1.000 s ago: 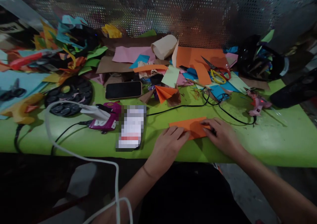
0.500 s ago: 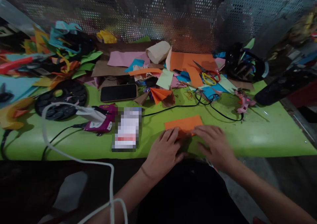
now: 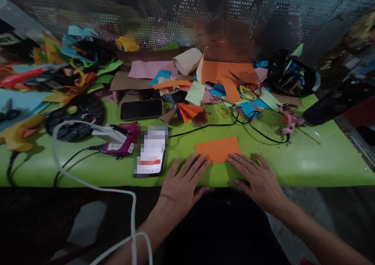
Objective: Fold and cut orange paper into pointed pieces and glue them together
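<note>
A rectangular piece of orange paper lies flat on the green tabletop, close to its front edge. My left hand rests palm down at the paper's lower left corner, fingers stretched out and fingertips touching it. On the other side, my right hand lies flat with its fingertips on the lower right corner. Both hands are open and grip nothing. Left of my left hand is a phone with a lit screen. Beyond the paper sits a folded orange paper cone.
Scissors with yellow and red handles lie among paper scraps at the back. A pink glue gun is at right, its black cord crossing the table. At left are a purple power strip, a black round tray and a yellow glue gun.
My hands have flattened out and spread, the left one shifting left and the right one slightly right. The orange paper's near edge, covered before, now shows.
</note>
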`<action>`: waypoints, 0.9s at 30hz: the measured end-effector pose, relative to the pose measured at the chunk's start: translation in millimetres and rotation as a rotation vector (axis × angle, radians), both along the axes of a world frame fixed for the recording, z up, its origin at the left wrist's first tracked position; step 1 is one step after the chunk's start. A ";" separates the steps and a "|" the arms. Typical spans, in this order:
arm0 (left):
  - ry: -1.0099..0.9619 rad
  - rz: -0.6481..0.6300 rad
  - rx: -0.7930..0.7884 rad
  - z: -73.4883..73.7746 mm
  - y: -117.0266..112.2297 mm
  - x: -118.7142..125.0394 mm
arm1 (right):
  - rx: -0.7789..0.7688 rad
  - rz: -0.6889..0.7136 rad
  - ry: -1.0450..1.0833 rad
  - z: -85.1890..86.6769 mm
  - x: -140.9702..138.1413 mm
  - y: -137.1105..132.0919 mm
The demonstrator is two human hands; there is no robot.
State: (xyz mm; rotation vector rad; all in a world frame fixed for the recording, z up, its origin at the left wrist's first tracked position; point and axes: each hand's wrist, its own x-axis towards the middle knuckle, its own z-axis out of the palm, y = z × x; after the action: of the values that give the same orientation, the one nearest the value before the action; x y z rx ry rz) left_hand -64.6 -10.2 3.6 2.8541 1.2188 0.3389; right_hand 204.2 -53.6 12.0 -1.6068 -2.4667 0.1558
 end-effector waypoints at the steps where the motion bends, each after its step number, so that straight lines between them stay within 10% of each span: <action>1: 0.003 0.015 0.003 0.1 -2.2 -2.5 | 0.006 -0.007 -0.005 -0.7 1.7 -1.2; 11: -0.005 0.044 0.025 -5.2 -7.6 -3.7 | 0.227 -0.220 0.015 4.9 32.2 18.7; 20: -0.065 0.063 -0.037 -5.7 -8.7 -2.7 | -0.035 -0.003 0.203 9.6 10.8 85.1; 27: -0.513 0.144 -0.323 4.4 5.1 2.5 | 0.006 -0.146 0.494 7.2 15.1 82.0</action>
State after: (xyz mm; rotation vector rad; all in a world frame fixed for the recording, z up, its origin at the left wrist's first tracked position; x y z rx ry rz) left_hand -62.1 -5.1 7.9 2.2200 1.2317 0.7450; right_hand 219.3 28.4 19.2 -1.5156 -1.9692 0.4609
